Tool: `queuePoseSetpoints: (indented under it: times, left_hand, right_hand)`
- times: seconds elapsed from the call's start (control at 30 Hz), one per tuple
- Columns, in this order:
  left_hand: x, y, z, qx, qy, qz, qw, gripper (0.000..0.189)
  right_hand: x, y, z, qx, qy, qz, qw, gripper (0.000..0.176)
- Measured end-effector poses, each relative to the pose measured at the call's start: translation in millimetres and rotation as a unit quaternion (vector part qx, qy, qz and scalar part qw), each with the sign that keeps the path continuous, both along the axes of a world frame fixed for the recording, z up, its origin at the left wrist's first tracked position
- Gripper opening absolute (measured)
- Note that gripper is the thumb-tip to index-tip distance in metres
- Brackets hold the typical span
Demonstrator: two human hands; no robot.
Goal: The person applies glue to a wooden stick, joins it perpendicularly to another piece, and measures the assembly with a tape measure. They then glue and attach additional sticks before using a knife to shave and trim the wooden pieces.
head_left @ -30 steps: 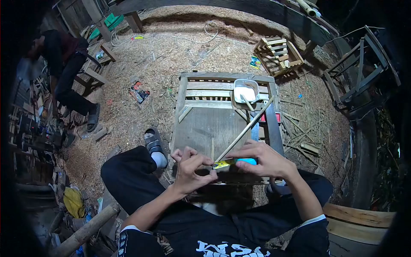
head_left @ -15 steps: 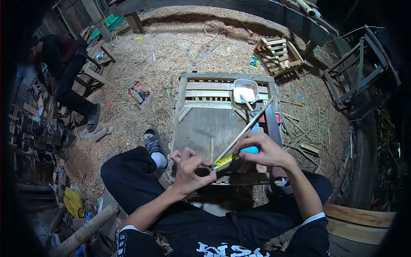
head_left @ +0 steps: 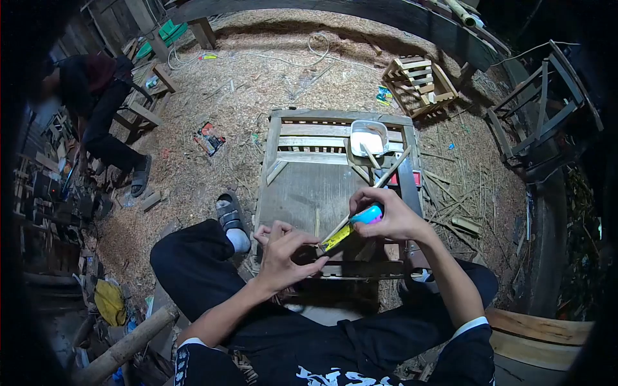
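My right hand (head_left: 393,219) grips a turquoise tape measure (head_left: 369,214), its case tilted and turned toward the upper right. A short length of yellow blade (head_left: 337,238) runs from the case down to my left hand (head_left: 283,254). My left thumb and forefinger close around the blade's end, though the exact contact is hard to make out. A thin wooden stick (head_left: 393,168) slants over the low wooden bench (head_left: 302,186), its lower part running beside the blade and partly hidden by my right hand.
On the bench stands a white plastic tub (head_left: 369,138) with pale contents and a stick in it. A slatted wooden crate (head_left: 421,83) lies beyond. Thin strips (head_left: 450,199) litter the shavings at right. Another person (head_left: 106,109) bends over at the left.
My right hand has tilted the tape measure case up and shifted it slightly, so the blade now slants more steeply. My left hand stays nearly in place at the blade's end.
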State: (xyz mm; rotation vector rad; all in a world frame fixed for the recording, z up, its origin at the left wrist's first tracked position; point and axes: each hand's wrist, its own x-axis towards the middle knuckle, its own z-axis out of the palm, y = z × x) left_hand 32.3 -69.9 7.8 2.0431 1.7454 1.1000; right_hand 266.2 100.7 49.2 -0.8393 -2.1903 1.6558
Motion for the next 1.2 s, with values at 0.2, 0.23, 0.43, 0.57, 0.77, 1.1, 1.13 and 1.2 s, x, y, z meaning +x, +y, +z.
queuePoseSetpoints:
  times: [0.2,0.23,0.43,0.57,0.77,1.1,1.13,1.2]
  left_hand:
    - [-12.7,-2.5,-5.1,-0.018,0.003,0.013,1.000,0.036]
    - [-13.5,-2.7,-7.4,-0.017,0.000,0.016,1.000,0.036]
    - [-15.6,-0.3,-6.2,-0.024,0.026,0.002,0.999,0.029]
    - [-15.1,1.3,-8.6,-0.022,0.018,-0.010,1.000,0.028]
    - [-14.2,2.8,-14.4,-0.022,0.011,-0.015,1.000,0.022]
    - [-13.3,2.8,-16.6,-0.026,-0.002,-0.015,1.000,0.019]
    - [-13.3,2.9,-15.8,-0.026,-0.002,-0.015,1.000,0.019]
    - [-13.2,2.8,-13.3,-0.022,0.024,-0.021,0.999,0.019]
  right_hand:
    - [-4.1,10.7,-13.1,-0.013,-0.040,0.007,0.999,0.042]
    - [-5.4,13.4,-12.7,-0.005,-0.034,0.018,0.999,0.041]
    - [-13.6,17.2,-10.3,0.001,-0.043,0.034,0.998,0.039]
    - [-14.4,20.9,-12.3,0.003,-0.052,0.040,0.998,0.040]
    - [-15.5,19.3,-12.3,0.006,-0.038,0.039,0.998,0.038]
    - [-15.6,19.7,-8.2,0.009,-0.062,0.049,0.997,0.036]
    - [-15.7,19.7,-7.4,0.010,-0.064,0.050,0.997,0.037]
    - [-16.1,19.6,-7.3,0.011,-0.066,0.051,0.996,0.037]
